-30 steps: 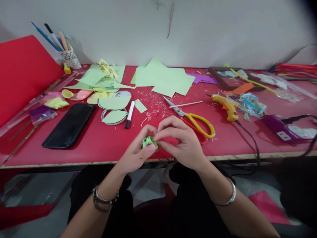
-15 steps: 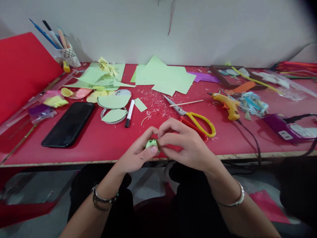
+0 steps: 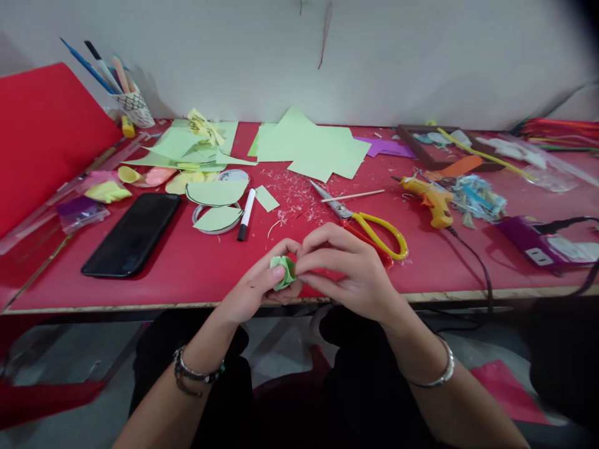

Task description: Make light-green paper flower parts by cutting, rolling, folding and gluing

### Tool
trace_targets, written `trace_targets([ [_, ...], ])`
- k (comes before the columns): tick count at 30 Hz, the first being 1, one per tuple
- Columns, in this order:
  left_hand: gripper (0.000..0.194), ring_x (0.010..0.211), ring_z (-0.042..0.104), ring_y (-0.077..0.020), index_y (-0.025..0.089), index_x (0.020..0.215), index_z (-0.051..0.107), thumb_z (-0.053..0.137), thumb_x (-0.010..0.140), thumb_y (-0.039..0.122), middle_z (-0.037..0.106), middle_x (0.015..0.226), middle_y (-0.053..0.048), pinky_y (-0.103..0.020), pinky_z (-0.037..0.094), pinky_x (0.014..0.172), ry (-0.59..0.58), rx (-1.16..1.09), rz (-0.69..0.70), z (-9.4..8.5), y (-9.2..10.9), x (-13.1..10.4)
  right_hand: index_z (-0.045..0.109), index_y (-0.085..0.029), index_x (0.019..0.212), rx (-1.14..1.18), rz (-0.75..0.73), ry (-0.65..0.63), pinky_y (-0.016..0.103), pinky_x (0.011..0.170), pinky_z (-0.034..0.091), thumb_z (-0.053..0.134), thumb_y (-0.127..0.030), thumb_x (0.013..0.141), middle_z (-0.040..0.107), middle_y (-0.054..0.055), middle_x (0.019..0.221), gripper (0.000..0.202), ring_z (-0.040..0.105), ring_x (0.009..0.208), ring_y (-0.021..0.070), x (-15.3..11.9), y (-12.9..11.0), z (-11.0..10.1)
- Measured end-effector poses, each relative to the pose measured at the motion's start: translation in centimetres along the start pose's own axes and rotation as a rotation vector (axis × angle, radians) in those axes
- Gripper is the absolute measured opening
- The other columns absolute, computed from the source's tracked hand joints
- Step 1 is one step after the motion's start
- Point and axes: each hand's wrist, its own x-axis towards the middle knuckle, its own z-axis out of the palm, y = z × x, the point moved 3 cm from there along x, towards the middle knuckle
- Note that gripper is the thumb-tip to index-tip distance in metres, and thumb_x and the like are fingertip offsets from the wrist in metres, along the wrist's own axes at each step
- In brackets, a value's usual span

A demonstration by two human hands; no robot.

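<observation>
A small light-green folded paper piece (image 3: pixel 283 273) sits near the table's front edge, gripped by my left hand (image 3: pixel 256 288) with the thumb lying across it. From the right, my right hand (image 3: pixel 349 268) reaches to the paper's edge, its fingers pinched together there; part of the contact is hidden by the fingers. Scissors (image 3: pixel 369 224) with yellow and red handles lie just behind my right hand. A capped marker (image 3: pixel 246 215) rests beyond my left hand, beside a leaf-shaped green paper (image 3: pixel 219 218) on a roll of tape.
A black phone (image 3: pixel 131 234) lies at left. Green sheets (image 3: pixel 311 144) are at the back centre. A yellow glue gun (image 3: pixel 428 196), its cord, a wooden stick (image 3: pixel 353 195) and a purple power strip (image 3: pixel 538 243) lie at right. A pen cup (image 3: pixel 135 107) stands back left.
The green paper has turned and shifted slightly left in my left hand, and more of it shows. My right hand's fingers have moved slightly against its edge.
</observation>
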Motion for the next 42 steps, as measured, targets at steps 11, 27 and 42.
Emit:
trace_targets([
  [11,0.032,0.043,0.021,-0.0049,0.019,0.093,0.041,0.05,0.076,0.045,0.028,0.055,0.008,-0.017,0.016,0.041,0.022,0.001,-0.038,0.0,0.1,0.0,0.057,-0.02,0.087,-0.053,0.009,-0.101,0.026,0.07,0.044,0.049,-0.016,0.082,0.048,0.003,0.089,0.01,0.049,0.079,0.012,0.0,0.1,-0.1],
  [27,0.03,0.065,0.037,-0.0102,0.022,0.097,0.038,0.054,0.073,0.027,0.039,0.08,0.001,-0.021,0.032,0.057,0.112,0.514,0.21,0.1,1.3,-0.4,0.059,-0.02,0.084,-0.084,-0.033,-0.104,0.027,0.074,0.045,0.05,-0.013,0.081,0.045,0.004,0.096,0.011,0.048,0.089,0.0122,-0.1,0.5,0.0],
  [42,0.028,0.067,0.043,-0.0098,0.019,0.089,0.04,0.048,0.065,0.006,0.045,0.079,0.002,-0.02,0.037,0.059,0.2,0.883,0.32,0.0,1.9,-0.1,0.059,-0.021,0.084,-0.086,-0.066,0.016,0.028,0.074,0.047,0.058,-0.016,0.076,0.045,0.004,0.096,0.009,0.05,0.088,0.0138,0.0,0.5,0.3],
])
